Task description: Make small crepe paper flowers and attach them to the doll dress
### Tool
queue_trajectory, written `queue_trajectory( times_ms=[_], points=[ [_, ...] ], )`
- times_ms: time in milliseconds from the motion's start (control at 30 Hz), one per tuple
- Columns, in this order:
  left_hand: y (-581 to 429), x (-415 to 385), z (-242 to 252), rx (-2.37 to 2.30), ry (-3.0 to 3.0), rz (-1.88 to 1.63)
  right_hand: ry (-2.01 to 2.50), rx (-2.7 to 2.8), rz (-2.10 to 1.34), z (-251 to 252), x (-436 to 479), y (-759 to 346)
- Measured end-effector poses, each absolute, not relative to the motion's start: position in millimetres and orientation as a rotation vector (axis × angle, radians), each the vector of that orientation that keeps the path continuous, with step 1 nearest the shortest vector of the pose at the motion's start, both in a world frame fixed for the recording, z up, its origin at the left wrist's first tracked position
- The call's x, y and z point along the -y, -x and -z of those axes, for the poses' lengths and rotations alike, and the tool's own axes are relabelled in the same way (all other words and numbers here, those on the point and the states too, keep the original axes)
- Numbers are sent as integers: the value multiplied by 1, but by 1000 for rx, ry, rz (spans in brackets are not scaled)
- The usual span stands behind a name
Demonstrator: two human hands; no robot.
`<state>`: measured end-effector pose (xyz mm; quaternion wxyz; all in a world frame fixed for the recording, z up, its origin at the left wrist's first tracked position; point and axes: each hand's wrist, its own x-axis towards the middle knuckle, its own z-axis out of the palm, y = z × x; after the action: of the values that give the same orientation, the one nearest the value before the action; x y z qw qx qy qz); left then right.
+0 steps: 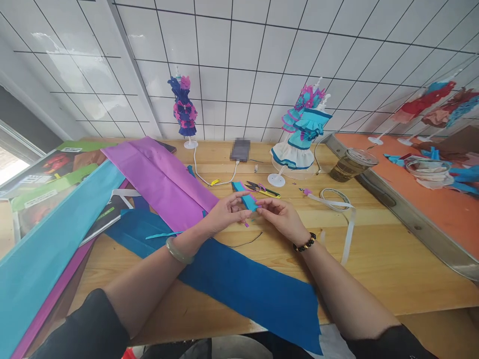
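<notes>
Between my two hands is a small turquoise fabric strip (248,201) with a pink edge. My left hand (227,213) has its fingers curled around the strip's left side. My right hand (280,215) pinches the strip's lower right end between thumb and fingers. Just behind the strip lie dark scissors (256,187) and a yellow-and-black tool (272,193). A wide purple cloth (160,179) is spread to the left of my left hand, and a long dark blue cloth (247,284) runs beneath my forearms.
Small dressed mannequins stand at the back, one in navy and pink (184,112), others in turquoise (305,127). A white ribbon roll (334,199) and a lidded cup (354,164) are at right. Books (56,174) and light blue cloth (67,224) lie left. A white cable (202,174) crosses the table.
</notes>
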<state>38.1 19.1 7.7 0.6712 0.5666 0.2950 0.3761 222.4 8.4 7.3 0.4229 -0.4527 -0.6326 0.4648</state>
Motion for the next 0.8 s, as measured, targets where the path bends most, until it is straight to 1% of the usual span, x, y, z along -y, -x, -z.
queue_trajectory(
  times_ms=[100, 233, 800],
  points=[
    [-41, -18, -3, -638, -1292, -878, 1147, 1556, -1128, -5, -9, -222],
    [-45, -17, 2, -759, -1357, -894, 1140, 1561, -1150, -2, -9, -221],
    [-40, -20, 0, -909, -1378, -1003, 1119, 1487, -1195, -4, -7, -221]
  ],
)
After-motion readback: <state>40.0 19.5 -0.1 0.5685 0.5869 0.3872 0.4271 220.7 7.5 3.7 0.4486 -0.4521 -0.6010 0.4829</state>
